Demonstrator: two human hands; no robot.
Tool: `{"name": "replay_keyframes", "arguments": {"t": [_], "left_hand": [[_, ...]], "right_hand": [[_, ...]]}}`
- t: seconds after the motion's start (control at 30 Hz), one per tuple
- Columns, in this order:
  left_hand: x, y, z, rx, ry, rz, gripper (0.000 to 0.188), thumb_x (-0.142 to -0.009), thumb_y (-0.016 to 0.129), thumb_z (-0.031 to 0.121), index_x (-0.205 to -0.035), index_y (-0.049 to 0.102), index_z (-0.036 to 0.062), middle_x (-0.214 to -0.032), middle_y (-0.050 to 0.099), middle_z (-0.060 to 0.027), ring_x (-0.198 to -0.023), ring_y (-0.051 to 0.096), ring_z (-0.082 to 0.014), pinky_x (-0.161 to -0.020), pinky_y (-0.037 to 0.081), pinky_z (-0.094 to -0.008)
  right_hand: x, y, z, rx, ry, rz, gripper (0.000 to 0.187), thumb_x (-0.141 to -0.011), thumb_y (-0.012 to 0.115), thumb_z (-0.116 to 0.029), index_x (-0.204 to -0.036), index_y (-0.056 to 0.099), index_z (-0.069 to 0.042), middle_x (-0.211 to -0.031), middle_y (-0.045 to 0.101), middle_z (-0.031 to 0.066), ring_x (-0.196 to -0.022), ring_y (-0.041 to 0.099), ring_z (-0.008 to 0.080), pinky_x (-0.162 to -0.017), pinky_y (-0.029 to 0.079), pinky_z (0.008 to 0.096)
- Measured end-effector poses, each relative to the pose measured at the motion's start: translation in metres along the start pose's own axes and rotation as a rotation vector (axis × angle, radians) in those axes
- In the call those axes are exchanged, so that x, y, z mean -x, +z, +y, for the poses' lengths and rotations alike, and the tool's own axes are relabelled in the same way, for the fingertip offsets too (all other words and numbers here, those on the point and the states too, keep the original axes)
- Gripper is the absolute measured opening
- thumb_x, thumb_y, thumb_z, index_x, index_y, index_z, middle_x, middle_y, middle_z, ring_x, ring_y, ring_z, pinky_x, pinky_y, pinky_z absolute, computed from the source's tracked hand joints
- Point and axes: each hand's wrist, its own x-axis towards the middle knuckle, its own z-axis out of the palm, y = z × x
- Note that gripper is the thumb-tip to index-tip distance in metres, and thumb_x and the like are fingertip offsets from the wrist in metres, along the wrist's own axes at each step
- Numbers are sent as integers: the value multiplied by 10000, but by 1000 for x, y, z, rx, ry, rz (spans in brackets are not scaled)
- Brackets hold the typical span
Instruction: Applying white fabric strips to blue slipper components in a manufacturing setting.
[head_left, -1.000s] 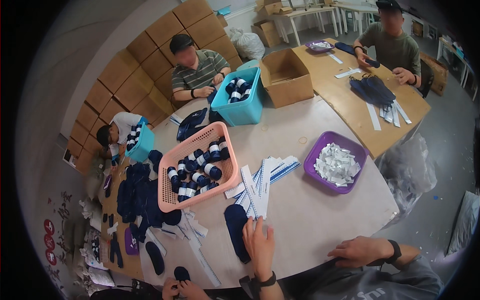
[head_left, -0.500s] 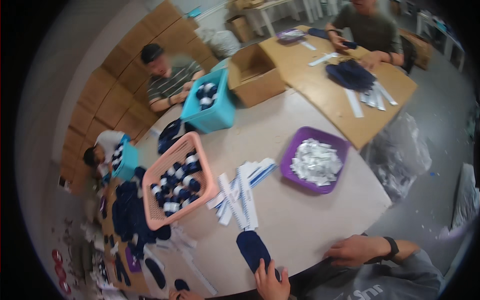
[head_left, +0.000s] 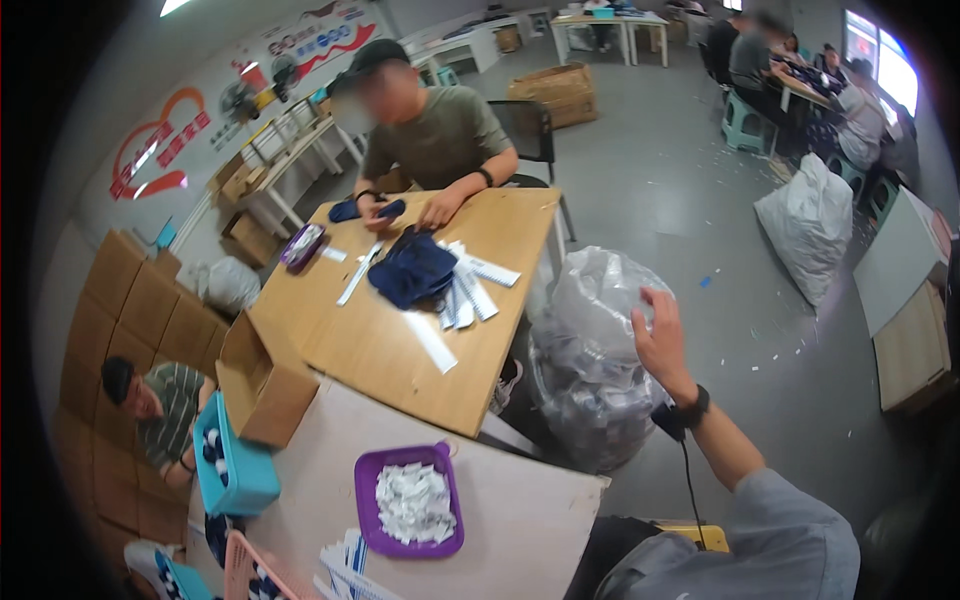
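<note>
My right hand (head_left: 660,338) is raised off to the right, beyond the table edge, with fingers curved and apart and nothing visible in them. A black band circles its wrist, and a dark cable hangs from there. Just left of the hand stands a clear plastic bag (head_left: 585,385) of pale scraps; whether the fingers touch it, I cannot tell. My left hand is out of view. On the white table (head_left: 520,505) sits a purple basket (head_left: 365,500) full of small white pieces (head_left: 415,503). White paper strips (head_left: 345,568) lie beside it.
A pink basket (head_left: 238,560) and a turquoise basket (head_left: 248,487) hold dark-blue bundles, near an open cardboard box (head_left: 290,405). Across the wooden table (head_left: 340,330) a person (head_left: 430,140) handles dark-blue fabric pieces (head_left: 415,270). A white sack (head_left: 810,225) stands on the floor.
The view has swung right and up. My right hand has gone from the table edge out over the floor side. My left hand, earlier on a dark-blue sock-like piece, has left the view.
</note>
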Motion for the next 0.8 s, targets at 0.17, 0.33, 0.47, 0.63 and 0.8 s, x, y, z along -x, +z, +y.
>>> {"name": "replay_keyframes", "arguments": {"t": [0.17, 0.33, 0.47, 0.63, 0.8], "left_hand": [[-15, 40, -1, -54, 107, -93, 413, -974, 694, 278, -1236, 668, -40, -1311, 596, -257, -1229, 551, -454, -1050, 431, -558], [-32, 59, 1, -226, 109, -47, 446, -979, 683, 362, -1176, 681, -38, -1289, 599, -251, -1191, 563, -450, -1045, 437, -558], [-39, 66, 6, -363, 117, -12, 460, -998, 650, 375, -1172, 666, -51, -1238, 605, -263, -1154, 574, -450, -1018, 452, -564], [-36, 74, 11, -382, 32, -29, 453, -990, 644, 353, -1215, 650, -40, -1247, 606, -254, -1142, 584, -442, -1009, 463, -566], [-30, 74, 1, -432, 46, -35, 471, -966, 683, 387, -1229, 672, -4, -1274, 631, -216, -1150, 601, -422, -1012, 472, -554]], "right_hand": [[56, 85, 150, 447, -29, -706, 337, -996, 539, -327, -1086, 700, -44, -1163, 680, 168, -1090, 618, 406, -953, 472, 559], [93, 98, 120, 3, 89, -1121, 440, -1008, 457, -379, -963, 716, -27, -944, 702, 244, -941, 682, 424, -864, 520, 564], [46, 115, 118, 185, 454, -626, 338, -968, 555, -314, -980, 713, -15, -899, 686, 259, -911, 682, 422, -843, 539, 537], [27, 167, 164, 326, 300, -260, 240, -915, 659, -194, -1072, 682, -13, -986, 687, 189, -1035, 647, 386, -823, 542, 524], [62, 209, 213, 431, 76, -714, 287, -769, 712, -60, -1047, 656, -17, -996, 675, 155, -1040, 636, 372, -810, 527, 501]]}}
